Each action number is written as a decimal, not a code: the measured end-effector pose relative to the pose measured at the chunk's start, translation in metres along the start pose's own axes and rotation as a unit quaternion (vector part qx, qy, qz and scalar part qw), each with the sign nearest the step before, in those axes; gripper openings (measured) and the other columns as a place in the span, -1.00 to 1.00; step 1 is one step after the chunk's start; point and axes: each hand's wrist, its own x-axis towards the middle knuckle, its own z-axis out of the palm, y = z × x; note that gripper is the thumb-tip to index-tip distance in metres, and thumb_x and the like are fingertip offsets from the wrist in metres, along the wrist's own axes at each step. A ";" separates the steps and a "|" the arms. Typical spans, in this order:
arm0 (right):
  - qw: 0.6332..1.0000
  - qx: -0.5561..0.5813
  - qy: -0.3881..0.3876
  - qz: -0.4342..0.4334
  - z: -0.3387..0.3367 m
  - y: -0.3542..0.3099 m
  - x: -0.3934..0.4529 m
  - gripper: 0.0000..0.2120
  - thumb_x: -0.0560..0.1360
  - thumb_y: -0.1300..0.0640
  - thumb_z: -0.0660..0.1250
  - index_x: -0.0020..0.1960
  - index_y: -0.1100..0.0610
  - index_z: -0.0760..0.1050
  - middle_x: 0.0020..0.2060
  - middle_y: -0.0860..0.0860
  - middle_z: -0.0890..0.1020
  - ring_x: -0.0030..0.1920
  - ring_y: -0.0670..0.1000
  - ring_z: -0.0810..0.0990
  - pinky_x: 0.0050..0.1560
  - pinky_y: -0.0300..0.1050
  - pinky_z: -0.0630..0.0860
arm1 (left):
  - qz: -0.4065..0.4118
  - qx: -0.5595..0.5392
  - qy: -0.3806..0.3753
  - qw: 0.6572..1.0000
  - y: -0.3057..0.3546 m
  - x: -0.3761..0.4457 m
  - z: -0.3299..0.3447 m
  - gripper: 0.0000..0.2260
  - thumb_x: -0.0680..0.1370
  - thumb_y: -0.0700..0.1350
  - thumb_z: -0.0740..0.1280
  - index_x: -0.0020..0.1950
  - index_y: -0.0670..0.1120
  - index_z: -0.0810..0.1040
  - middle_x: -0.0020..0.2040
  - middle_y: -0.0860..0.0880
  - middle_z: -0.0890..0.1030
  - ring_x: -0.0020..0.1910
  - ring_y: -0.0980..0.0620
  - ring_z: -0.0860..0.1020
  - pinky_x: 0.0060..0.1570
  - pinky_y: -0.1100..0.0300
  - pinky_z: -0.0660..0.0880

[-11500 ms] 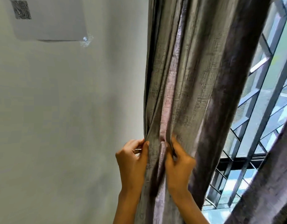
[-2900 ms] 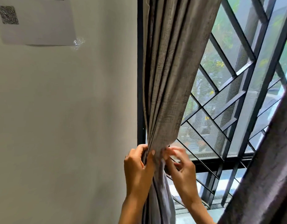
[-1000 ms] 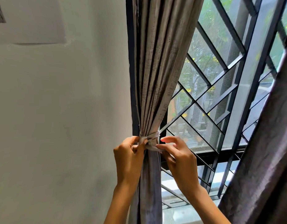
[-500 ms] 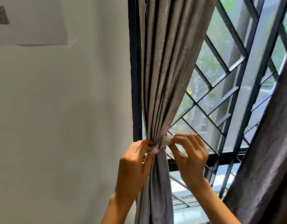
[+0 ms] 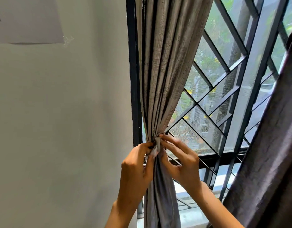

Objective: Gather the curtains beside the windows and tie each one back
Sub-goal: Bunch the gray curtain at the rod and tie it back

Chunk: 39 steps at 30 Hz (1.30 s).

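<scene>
The curtain point(image 5: 160, 71) hangs against the window frame's point(image 5: 133, 79) left edge, cinched to a narrow waist by a pale tie point(image 5: 156, 145). It looks soft, limp and fairly heavy, likely to slump if loosened, so the waist is the place to hold it. The left hand point(image 5: 135, 171) pinches the tie; the right hand point(image 5: 183, 163) has its fingertips on the knot. Half a second earlier, the right hand was pulling a tie end out sideways; now it works close in.
</scene>
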 end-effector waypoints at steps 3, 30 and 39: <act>0.998 -0.047 -0.018 -0.032 -0.001 0.005 -0.003 -0.75 0.41 0.32 0.46 0.09 0.24 0.64 0.13 0.04 0.64 0.16 0.04 0.59 0.13 -0.01 0.53 | 0.001 -0.004 0.004 1.000 -0.003 0.000 0.000 -0.83 0.47 -0.17 0.39 0.03 -0.17 0.59 -0.10 0.08 0.61 -0.05 0.29 0.52 -0.05 0.59 0.41; 0.995 -0.094 0.024 0.008 0.002 0.002 -0.006 -0.83 0.39 0.23 0.51 -0.05 0.22 0.60 -0.01 0.06 0.62 0.01 0.00 0.62 -0.03 -0.05 0.55 | 0.057 -0.004 -0.022 0.998 -0.008 0.003 -0.010 -0.67 0.57 -0.01 0.23 0.26 -0.16 0.44 0.01 -0.13 0.65 0.02 0.03 0.57 0.08 0.53 0.42; 0.994 -0.099 0.028 0.035 0.022 0.002 -0.014 -0.64 0.47 0.17 0.42 0.24 0.08 0.47 0.08 -0.12 0.62 0.09 -0.08 0.57 0.12 -0.12 0.40 | 0.035 0.012 -0.033 0.999 -0.016 0.000 -0.007 -0.70 0.58 0.03 0.21 0.19 -0.14 0.48 0.00 -0.08 0.67 -0.10 0.05 0.62 0.01 0.57 0.42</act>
